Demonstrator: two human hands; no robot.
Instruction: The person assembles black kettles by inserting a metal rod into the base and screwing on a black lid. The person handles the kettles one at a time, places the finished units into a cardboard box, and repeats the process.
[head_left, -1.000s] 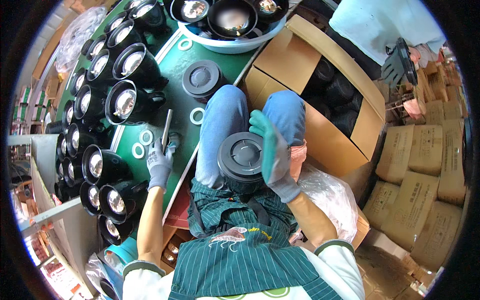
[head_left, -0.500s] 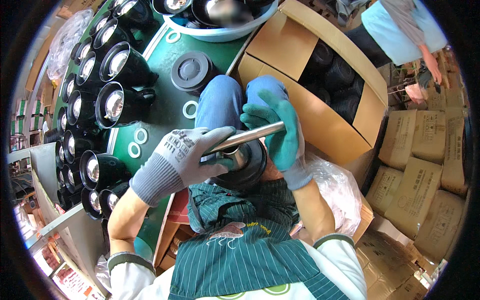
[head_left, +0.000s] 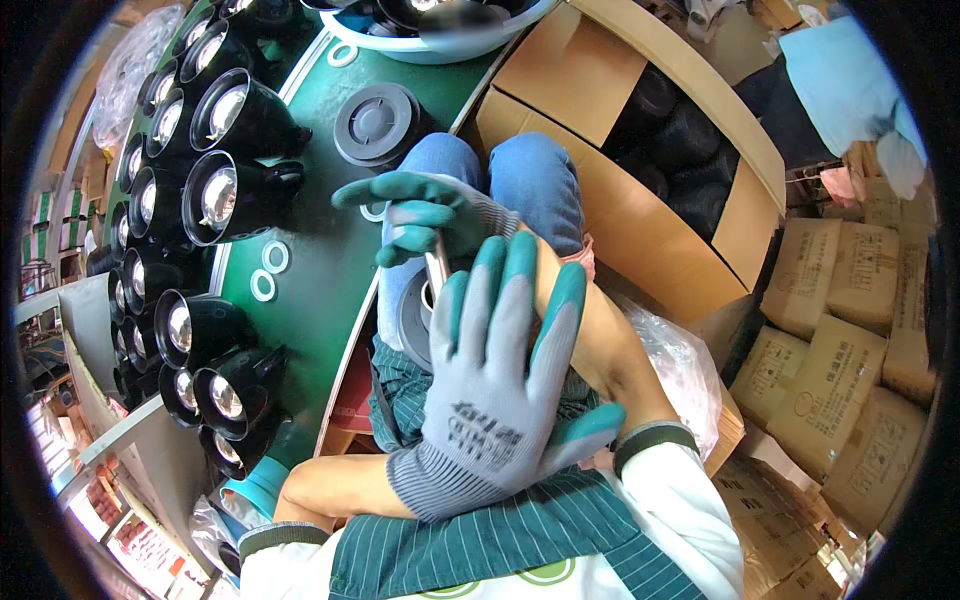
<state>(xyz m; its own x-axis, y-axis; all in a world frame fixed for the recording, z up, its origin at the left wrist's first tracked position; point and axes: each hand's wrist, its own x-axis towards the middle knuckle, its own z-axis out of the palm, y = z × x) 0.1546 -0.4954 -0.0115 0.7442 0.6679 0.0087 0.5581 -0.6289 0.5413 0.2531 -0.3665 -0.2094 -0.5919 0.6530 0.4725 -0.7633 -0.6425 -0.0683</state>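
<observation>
A metal bar (head_left: pixel 437 265) lies across a dark round part (head_left: pixel 414 318) between my knees, mostly covered by my hands. My left hand (head_left: pixel 495 375), in a grey glove with green fingertips, stretches flat over the bar's near portion with fingers spread. Beyond it, my right hand (head_left: pixel 440 212) touches the bar's far end, its green-coated fingers pointing left and apart, not wrapped round it. The right forearm reaches across behind the left hand. How the bar joins the round part is hidden.
Black jug-like vessels (head_left: pixel 215 195) with silvery insides line the green table (head_left: pixel 320 290) at left. White rings (head_left: pixel 275 256) and a black ribbed lid-like disc (head_left: pixel 375 122) lie there. Behind is a blue basin (head_left: pixel 440 48); at right, an open carton (head_left: pixel 590 165) holds dark parts. Another person stands far right.
The bar has turned from crosswise to pointing away from me. My left hand has let go and spread flat; my right hand has swung left across the bar's far end.
</observation>
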